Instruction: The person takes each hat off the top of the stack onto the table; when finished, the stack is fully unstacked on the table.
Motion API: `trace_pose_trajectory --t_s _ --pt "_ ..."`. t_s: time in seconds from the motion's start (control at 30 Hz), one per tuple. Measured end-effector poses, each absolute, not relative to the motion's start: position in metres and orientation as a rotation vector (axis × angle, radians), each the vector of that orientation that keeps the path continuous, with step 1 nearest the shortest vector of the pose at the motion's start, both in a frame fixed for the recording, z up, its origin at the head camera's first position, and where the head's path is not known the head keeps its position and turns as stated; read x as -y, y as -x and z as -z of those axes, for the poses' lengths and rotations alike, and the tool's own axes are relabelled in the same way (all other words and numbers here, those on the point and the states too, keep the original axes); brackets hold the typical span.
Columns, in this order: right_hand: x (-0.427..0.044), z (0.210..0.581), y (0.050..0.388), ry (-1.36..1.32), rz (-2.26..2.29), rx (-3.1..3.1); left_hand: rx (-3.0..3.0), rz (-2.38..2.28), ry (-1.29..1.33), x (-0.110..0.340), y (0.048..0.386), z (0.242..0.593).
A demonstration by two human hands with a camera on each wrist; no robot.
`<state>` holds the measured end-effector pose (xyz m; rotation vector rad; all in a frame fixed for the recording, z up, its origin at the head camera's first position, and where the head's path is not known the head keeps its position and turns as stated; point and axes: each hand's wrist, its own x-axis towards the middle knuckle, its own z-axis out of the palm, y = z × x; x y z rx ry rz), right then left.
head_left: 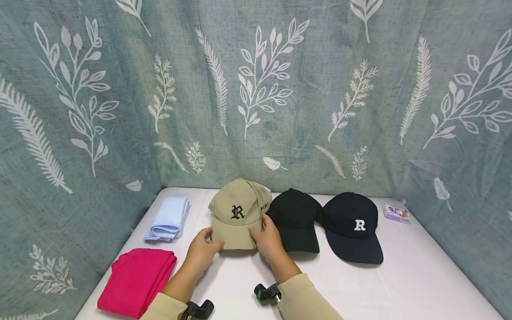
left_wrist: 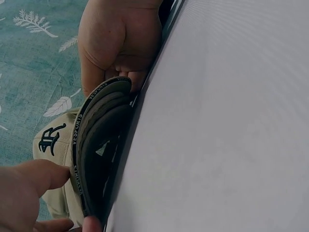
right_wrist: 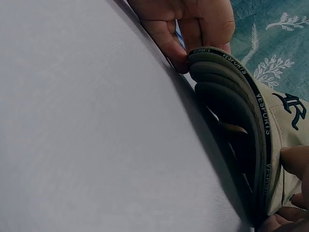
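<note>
One beige baseball cap far middle on a white tabletop, left hand and right hand pinching opposite sides of its brim, black cap and navy cap to its right, folded pink cloth near left.

- There were three caps.
- Folded cloths numbered two.
- There was one packet.
- Hands numbered two.
- Wrist devices numbered two.
- Sleeves numbered two.
</note>
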<state>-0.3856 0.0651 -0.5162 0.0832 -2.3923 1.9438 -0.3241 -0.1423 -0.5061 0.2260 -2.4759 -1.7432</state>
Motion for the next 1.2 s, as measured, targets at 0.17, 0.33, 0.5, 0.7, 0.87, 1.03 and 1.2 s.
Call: trace_pose_trajectory --t_s 0.17,0.33,0.5,0.7,0.87,1.03,1.2 --pt "-0.066 0.515 0.385 -0.094 -1.984 2.367 2.455 1.747 -0.221 0.141 0.324 0.506" --pt "-0.066 0.511 0.384 -0.112 -2.001 2.352 2.437 1.732 -0.233 0.139 0.323 0.503" --pt "-0.066 0.507 0.382 -0.095 -2.005 2.351 2.424 1.703 -0.27 0.139 0.324 0.501" --pt "-0.066 0.504 0.379 -0.113 -2.034 2.295 2.41 1.706 -0.262 0.142 0.325 0.501" --pt "-0.067 0.502 0.378 -0.107 -2.014 2.243 2.397 1.707 -0.247 0.144 0.327 0.501" --pt "-0.067 0.5 0.376 -0.063 -1.965 2.195 2.4 1.711 -0.237 0.147 0.326 0.499" --pt "-0.069 0.496 0.373 -0.049 -1.918 2.166 2.394 1.739 -0.227 0.149 0.322 0.497"
